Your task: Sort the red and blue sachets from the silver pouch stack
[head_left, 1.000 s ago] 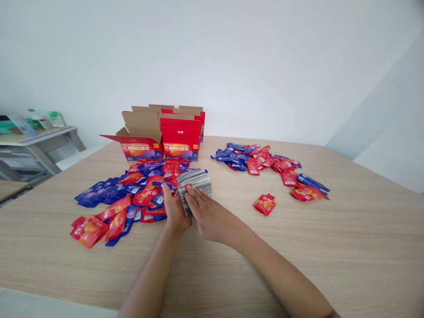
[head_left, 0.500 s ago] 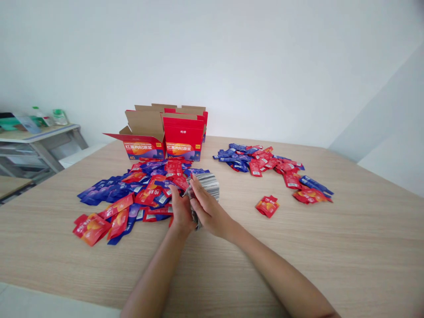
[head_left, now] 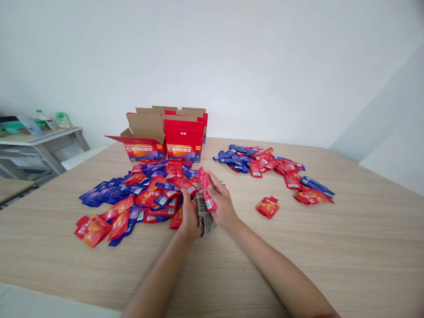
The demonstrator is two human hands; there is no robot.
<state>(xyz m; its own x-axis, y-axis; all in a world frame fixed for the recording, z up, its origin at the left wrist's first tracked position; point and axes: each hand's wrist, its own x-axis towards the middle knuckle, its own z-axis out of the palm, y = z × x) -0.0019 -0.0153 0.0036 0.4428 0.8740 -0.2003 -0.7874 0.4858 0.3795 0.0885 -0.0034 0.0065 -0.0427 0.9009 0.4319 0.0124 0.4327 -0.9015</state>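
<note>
My left hand (head_left: 190,217) is closed around a bunched grey-and-white striped cloth (head_left: 206,220) at the front right of a big heap of sachets. Between the thumb and fingers of my right hand (head_left: 224,204) is a red sachet (head_left: 206,187), held upright and slightly tilted against the cloth. Red and blue sachets (head_left: 149,194) lie piled and overlapping just left of my hands. A single red sachet (head_left: 267,207) lies flat on the table to the right of my right hand.
Behind the heap stand red-and-blue cartons with raised flaps, among them an open carton (head_left: 145,150) and a taller one (head_left: 183,141). A second pile of sachets (head_left: 258,160) lies at the back right of the wooden table (head_left: 298,256). A side desk (head_left: 39,134) holds bottles at far left.
My right hand, earlier laid flat over the cloth, now grips a red sachet. The cloth is more crumpled, and both hands have shifted slightly right.
</note>
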